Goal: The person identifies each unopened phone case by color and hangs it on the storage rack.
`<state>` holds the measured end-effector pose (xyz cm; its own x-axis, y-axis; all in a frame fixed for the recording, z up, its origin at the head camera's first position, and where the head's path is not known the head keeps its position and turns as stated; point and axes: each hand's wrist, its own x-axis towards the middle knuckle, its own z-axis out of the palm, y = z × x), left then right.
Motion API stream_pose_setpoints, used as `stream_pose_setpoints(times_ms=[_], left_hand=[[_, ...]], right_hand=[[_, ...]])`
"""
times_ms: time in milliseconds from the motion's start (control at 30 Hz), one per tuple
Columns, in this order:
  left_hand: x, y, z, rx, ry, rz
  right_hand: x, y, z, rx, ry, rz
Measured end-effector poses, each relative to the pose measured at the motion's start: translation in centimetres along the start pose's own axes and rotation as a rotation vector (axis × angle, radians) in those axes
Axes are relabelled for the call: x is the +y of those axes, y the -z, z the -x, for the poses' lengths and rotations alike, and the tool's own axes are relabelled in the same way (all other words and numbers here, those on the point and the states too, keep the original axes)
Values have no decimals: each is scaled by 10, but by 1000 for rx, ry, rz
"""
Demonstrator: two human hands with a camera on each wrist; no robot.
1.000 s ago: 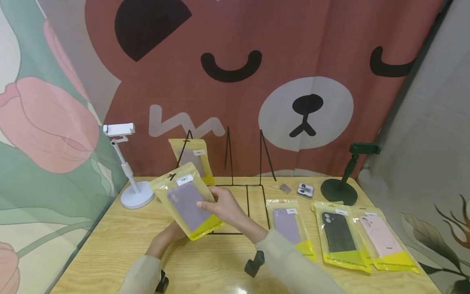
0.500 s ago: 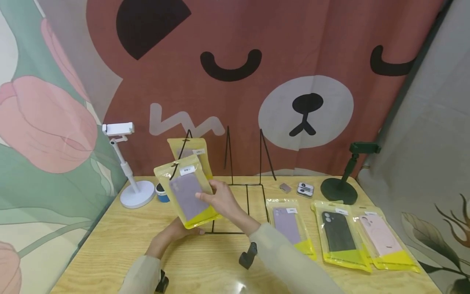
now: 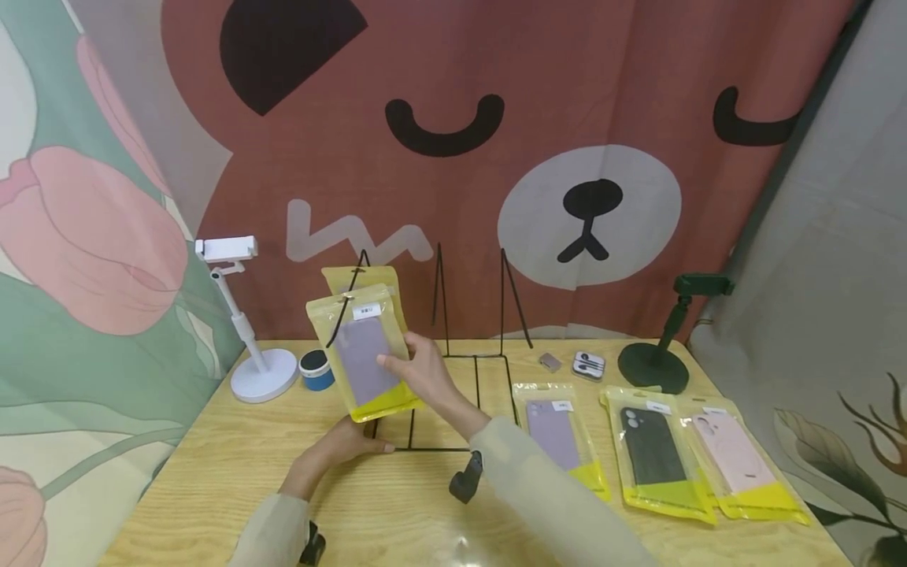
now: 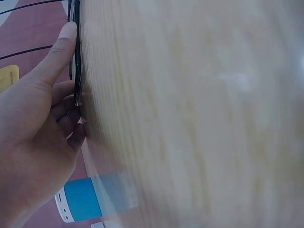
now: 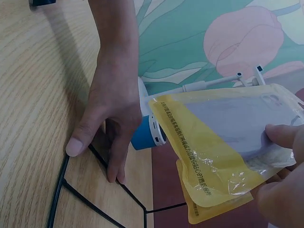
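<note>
In the head view my right hand [image 3: 428,374] pinches the right edge of a yellow-bordered clear pouch [image 3: 386,403] with a lilac phone case inside. The left prong of a black wire display rack [image 3: 476,402] runs through the pouch's top hole, its tip showing in front. Behind it, another yellow pouch [image 3: 340,277] hangs further up that prong. My left hand [image 3: 340,445] grips the front left corner of the rack's base, low on the table. The right wrist view shows its thumb on the front wire and fingers along the side wire [image 5: 130,194].
Pouches with a lilac case [image 3: 553,433], a black case [image 3: 652,449] and a pink case [image 3: 737,457] lie at right. A blue speaker [image 3: 316,370], white phone stand [image 3: 265,376], green phone stand [image 3: 655,368], boxed earphones [image 3: 589,365] and a small block [image 3: 549,362] stand further back.
My right hand has moved the pouch up and back along the left prong, turning it more upright and nearer the rear pouch. The blue speaker has come into sight. My left hand stays at the rack's corner.
</note>
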<state>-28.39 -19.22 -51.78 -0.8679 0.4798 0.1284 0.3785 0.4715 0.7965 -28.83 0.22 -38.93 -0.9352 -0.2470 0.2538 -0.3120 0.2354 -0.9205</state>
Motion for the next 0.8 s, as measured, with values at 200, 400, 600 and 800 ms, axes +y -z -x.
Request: stream_pose_setpoints(times_ms=[200,400,600,800], left_hand=[[0,2,-1,-28,7,-108],[0,3,-2,-57,32,-157],[1,6,-2,-73,40,-197],[-2,5,-3,-73,31,-223]], right_hand=[[5,-4,-6,41,6,-18],[8,-8,-9,71,-9,-49],[10,-11,-13,88,-14,-72],[12,-15,-17,102,-26,-84]])
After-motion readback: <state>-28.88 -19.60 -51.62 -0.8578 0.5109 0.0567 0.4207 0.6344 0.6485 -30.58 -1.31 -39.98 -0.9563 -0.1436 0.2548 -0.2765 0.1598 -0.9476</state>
